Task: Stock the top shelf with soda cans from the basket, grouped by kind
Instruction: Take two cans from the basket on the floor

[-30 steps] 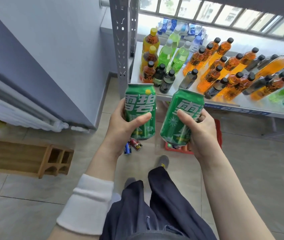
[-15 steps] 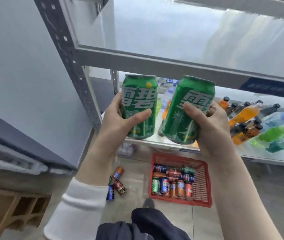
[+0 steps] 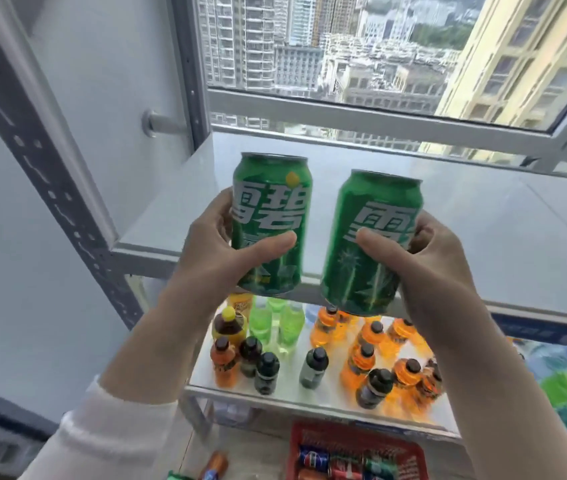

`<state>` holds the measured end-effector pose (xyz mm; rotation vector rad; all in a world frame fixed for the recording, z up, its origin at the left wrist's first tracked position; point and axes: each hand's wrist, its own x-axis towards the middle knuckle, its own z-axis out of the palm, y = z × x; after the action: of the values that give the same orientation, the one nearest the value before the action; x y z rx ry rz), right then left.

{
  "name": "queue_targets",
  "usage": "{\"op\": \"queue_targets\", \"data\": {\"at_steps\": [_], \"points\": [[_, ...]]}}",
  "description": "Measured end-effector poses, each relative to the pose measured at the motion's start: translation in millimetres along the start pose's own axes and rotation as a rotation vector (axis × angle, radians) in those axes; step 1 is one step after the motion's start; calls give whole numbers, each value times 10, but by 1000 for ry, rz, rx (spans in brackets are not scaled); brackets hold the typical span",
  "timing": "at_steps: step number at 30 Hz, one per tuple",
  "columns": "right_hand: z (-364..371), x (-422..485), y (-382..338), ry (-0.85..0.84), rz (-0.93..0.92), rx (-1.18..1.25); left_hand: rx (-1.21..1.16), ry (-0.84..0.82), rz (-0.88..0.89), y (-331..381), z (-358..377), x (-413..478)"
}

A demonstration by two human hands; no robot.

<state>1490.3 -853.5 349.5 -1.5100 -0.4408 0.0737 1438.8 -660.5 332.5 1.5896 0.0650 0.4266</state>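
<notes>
The left can (image 3: 270, 192) and right can (image 3: 379, 206) are green soda cans. They look like thin metal cylinders, stiff enough full but easy to dent, with a smooth printed skin that could slip. If unopened, as they seem, each should carry a modest weight for one hand. The sound place to take hold is around the middle of the wall, not at the rim or base. That is where each is held: the left hand (image 3: 205, 268) wraps its can from the outer side, thumb (image 3: 268, 242) laid across the front below the lettering, and the right hand (image 3: 437, 275) does the same in mirror. Both hands are curled firmly around the cans, wrists raised and forearms reaching up and forward. The left can stands upright; the right one tilts slightly toward it. Both are in the air, their bases below the front edge of the shelf (image 3: 503, 244) that lies beyond the knuckles, and the basket (image 3: 361, 436) is far beneath the wrists.
</notes>
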Motion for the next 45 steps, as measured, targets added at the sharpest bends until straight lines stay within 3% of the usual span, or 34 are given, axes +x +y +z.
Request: {"op": "queue_targets", "data": {"at_steps": [19, 45], "points": [[302, 2397, 279, 14, -2, -169, 145, -59, -7, -165, -416, 2268], [765, 3364, 1081, -32, 14, -157, 137, -87, -142, -980, -778, 3340]]}}
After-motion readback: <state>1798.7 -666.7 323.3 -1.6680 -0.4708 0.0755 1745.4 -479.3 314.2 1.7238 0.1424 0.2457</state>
